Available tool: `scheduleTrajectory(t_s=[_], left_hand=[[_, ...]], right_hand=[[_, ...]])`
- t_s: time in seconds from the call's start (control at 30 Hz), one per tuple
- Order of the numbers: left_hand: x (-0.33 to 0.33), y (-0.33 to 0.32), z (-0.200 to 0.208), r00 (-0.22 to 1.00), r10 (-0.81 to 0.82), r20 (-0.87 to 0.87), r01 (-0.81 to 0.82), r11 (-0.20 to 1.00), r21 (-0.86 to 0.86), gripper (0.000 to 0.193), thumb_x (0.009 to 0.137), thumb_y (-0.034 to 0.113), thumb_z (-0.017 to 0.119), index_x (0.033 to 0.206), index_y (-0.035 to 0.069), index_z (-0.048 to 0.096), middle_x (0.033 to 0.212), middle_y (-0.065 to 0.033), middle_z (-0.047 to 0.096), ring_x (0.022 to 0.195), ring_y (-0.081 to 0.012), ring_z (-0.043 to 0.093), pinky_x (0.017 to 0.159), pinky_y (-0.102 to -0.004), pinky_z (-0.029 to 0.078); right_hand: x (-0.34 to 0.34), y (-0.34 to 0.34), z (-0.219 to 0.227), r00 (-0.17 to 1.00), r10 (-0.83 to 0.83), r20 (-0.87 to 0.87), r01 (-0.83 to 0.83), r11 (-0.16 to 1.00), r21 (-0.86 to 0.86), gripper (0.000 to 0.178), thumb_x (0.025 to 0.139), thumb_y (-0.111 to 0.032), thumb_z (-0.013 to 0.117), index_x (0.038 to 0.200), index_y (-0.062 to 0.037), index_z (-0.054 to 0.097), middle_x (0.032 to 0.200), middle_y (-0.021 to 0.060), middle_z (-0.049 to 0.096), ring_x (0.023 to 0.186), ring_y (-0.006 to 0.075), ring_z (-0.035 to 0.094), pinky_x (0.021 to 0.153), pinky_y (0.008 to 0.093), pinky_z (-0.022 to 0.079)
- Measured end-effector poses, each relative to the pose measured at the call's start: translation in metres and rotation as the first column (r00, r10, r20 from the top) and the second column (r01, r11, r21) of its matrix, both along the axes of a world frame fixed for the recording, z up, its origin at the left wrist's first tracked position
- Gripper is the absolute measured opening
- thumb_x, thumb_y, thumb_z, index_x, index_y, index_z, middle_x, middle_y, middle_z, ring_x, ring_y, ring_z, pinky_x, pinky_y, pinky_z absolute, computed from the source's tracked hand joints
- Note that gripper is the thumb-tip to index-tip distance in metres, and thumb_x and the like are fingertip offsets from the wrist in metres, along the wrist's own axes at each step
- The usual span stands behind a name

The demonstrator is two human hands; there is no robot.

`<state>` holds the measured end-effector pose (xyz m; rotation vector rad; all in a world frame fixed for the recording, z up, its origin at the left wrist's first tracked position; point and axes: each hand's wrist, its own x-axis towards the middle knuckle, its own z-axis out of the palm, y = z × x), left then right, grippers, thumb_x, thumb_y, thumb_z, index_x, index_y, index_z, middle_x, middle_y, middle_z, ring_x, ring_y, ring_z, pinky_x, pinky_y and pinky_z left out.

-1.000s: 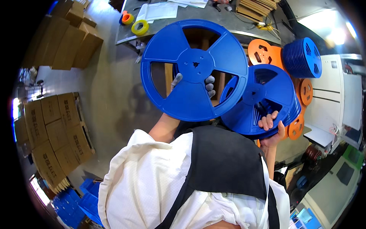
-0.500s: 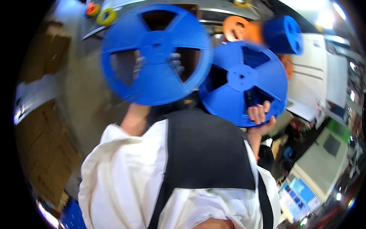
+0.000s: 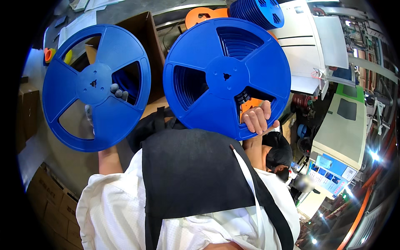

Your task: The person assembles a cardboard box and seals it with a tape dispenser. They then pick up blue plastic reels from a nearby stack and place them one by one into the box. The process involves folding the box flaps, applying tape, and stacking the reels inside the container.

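My left hand (image 3: 118,91) is behind a blue plastic reel (image 3: 79,121). Grey-covered fingertips curl around its hub through two of the window openings, and the rest of the hand is hidden by the reel. To the right, my right hand (image 3: 257,118) grips the lower rim of a stack of blue reels (image 3: 191,41), its fingers hooked over the edge of a window. Several layers of flanges show through the stack's openings. Both reel faces are turned up toward me, side by side with a narrow gap between them.
Behind the reels stands an open cardboard box (image 3: 149,46) with blue pieces inside. A bench carries orange reels (image 3: 200,16) and another blue reel stack (image 3: 250,12). Cartons (image 3: 52,204) lie at lower left. A person (image 3: 280,152) and a pale machine (image 3: 339,129) are at right.
The left reel has shifted left and lower in view, away from the right stack it overlapped. The right stack appears further left and larger. Both hands keep their hold; the view has turned.
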<state>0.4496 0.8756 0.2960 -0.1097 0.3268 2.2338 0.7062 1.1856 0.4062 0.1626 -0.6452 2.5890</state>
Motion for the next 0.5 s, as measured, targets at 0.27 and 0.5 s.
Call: scheduleTrajectory(t_s=[0.27,0.5], left_hand=[[0.014,0.035,0.004,0.983,-0.141,-0.118,0.101,0.949,-0.299,0.068,0.089,0.035,0.062,0.140,0.000,0.034,0.130,-0.0200,0.052,0.118,-0.0289,0.054,0.107,-0.0427,0.039],[0.057,0.155,0.020,0.801,-0.521,-0.296,0.300,0.777,-0.554,0.091,0.079,0.022,0.076,0.150,0.013,0.019,0.130,-0.0167,0.052,0.113,-0.0265,0.054,0.096,-0.0369,0.045]], right_hand=[[-0.010,0.002,0.012,0.987,0.006,0.161,-0.022,0.995,0.093,0.033,0.081,-0.031,0.069,0.086,-0.0074,0.046,0.054,-0.0021,0.049,0.046,0.0096,0.051,0.048,0.0242,0.043],[-0.077,-0.052,0.014,0.753,-0.102,0.651,-0.140,0.940,0.310,0.041,0.074,-0.028,0.071,0.100,-0.0030,0.052,0.067,0.0084,0.057,0.059,0.0190,0.056,0.060,0.0325,0.047]])
